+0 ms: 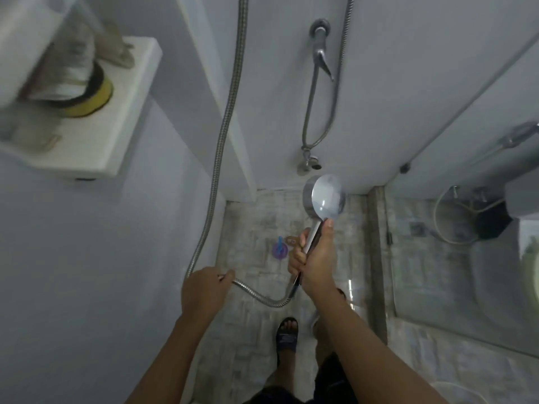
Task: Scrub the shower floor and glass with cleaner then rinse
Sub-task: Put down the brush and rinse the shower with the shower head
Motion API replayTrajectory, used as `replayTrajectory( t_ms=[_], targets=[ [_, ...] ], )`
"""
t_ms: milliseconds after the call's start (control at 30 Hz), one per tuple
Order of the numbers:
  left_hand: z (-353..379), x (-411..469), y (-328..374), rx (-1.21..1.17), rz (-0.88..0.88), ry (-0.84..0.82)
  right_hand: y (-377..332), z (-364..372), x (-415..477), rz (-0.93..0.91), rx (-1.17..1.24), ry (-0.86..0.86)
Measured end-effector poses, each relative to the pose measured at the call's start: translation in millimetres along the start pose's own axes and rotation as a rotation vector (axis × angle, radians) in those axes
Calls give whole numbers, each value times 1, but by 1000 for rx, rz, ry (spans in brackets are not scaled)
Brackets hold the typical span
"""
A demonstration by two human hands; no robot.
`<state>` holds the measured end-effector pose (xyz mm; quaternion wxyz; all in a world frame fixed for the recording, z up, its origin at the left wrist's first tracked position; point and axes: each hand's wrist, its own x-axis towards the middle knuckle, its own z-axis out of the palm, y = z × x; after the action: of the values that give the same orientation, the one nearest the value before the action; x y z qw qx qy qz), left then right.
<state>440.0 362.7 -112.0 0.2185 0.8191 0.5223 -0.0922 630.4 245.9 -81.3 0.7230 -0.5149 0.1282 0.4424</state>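
Your left hand [204, 290] grips the metal hose [256, 295] near its low loop. Your right hand [313, 258] is wrapped around the handle of the shower head [326, 196], thumb uppermost, held above the tiled shower floor [250, 217]. A purple object [280, 249] lies on that floor. The glass panel [466, 272] stands at right.

The right hand [313, 259] grips the shower head [325, 198] by its handle above the shower floor [248, 228]. The left hand [204, 290] holds its metal hose [221, 141].
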Motion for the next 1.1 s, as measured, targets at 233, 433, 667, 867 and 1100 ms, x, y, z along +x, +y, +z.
replayTrajectory(
  t_ms=[233, 433, 667, 867, 1100],
  targets=[
    [5, -52, -79, 4, -99, 30, 61, 30, -38, 88, -123, -8],
    [24, -89, -91, 23, -89, 20, 87, 20, -64, 141, -198, -73],
    [45, -149, -90, 133, -40, -16, 113, -23, -100, 185, -207, -83],
    [62, -196, -85, 231, -6, -25, 128, -67, -139, 220, -219, -60],
    [75, -227, -61, 269, 16, -45, 137, -109, -169, 179, -228, -22]
  ],
)
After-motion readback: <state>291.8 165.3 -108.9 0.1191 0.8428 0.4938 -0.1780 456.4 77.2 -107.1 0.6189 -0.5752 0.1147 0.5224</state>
